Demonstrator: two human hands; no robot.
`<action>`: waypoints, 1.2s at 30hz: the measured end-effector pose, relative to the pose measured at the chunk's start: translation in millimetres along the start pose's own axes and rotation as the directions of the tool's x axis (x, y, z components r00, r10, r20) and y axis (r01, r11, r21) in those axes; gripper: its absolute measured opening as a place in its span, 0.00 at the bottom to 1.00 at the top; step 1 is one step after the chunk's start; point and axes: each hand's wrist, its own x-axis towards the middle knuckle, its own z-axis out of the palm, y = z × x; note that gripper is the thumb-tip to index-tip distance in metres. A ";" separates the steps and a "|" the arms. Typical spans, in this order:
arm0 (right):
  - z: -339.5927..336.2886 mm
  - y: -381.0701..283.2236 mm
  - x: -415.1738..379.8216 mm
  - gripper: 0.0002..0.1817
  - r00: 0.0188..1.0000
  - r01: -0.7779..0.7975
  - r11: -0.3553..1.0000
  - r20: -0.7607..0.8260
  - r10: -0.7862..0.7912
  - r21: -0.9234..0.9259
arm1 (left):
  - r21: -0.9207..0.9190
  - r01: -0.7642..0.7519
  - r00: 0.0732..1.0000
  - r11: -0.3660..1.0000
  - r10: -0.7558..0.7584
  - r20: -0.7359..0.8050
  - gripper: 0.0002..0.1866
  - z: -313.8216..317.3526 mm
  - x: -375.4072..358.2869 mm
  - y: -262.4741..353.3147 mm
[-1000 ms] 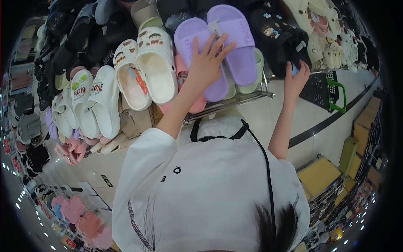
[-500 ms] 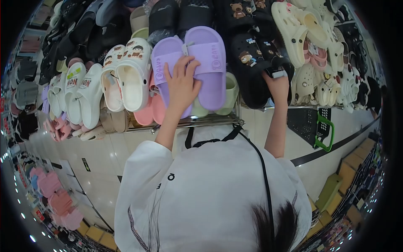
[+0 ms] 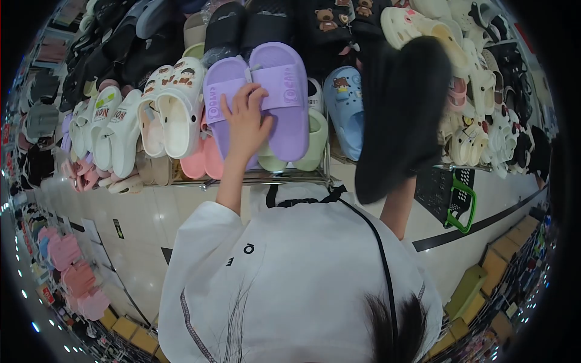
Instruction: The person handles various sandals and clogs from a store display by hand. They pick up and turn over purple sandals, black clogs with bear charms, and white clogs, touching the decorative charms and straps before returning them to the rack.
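Observation:
My left hand [image 3: 245, 121] lies on the pair of purple slides [image 3: 285, 100], its fingers spread over the straps. On the right, the black clogs [image 3: 402, 115] are lifted off the display, with their dark soles facing me. They hide my right hand; only the forearm shows below them. A blue clog [image 3: 345, 109] with a bear charm lies just left of the black pair. White clogs with figure charms [image 3: 175, 118] stand left of the purple slides, and pale green slippers [image 3: 315, 139] lie partly beneath them.
Rows of other shoes fill the rack, with white slippers [image 3: 115, 142] at left and cream clogs [image 3: 478, 85] at right. A metal rail [image 3: 272, 178] edges the rack. A black basket with a green handle [image 3: 463, 209] stands on the floor at right.
The black clogs have been raised from the rack and turned sole outward, uncovering the blue clog. My left hand still rests on the purple slides; the view has shifted slightly.

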 end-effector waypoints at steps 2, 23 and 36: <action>1.0 0.4 -66.1 0.22 0.999 0.028 0.999 -0.022 -0.028 -0.025 | -0.006 -0.004 1.000 1.000 0.004 0.005 0.28 -0.1 -0.8 -2.1; 39.9 -9.0 -3.9 0.22 0.982 0.153 0.947 -0.065 -0.178 -0.283 | -0.022 -0.024 1.000 0.999 0.024 0.005 0.28 -2.2 -1.4 -5.2; 53.4 42.8 -5.0 0.28 0.866 0.374 0.028 0.338 -0.369 -0.927 | -0.014 -0.016 0.999 1.000 0.016 -0.028 0.27 -0.3 -1.8 -4.6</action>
